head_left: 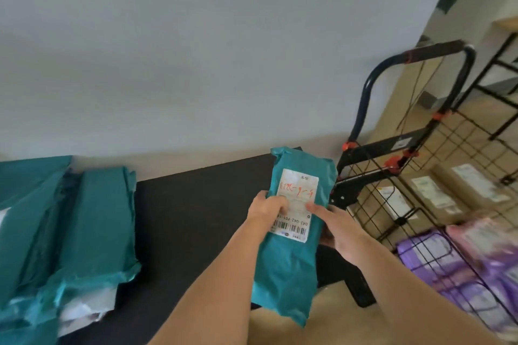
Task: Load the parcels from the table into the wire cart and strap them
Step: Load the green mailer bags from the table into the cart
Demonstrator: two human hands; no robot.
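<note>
Black table [196, 204] against grey wall [196, 50]: left hand [267, 206] and right hand [339, 228] both grip one teal parcel [291, 260] held over its right edge, beside wire cart [378, 148] already holding boxes [437, 190] and purple parcels [437, 260]; teal pile [84, 232] at left edge unloaded, strapping likely not started.

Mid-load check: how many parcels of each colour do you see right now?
Teal mailers: 3 at least, one held, others piled on the table
Brown boxes in the cart: 3
Purple parcels in the cart: 1
Pink parcels in the cart: 1
Total: at least 8; blur hides any more.
</note>
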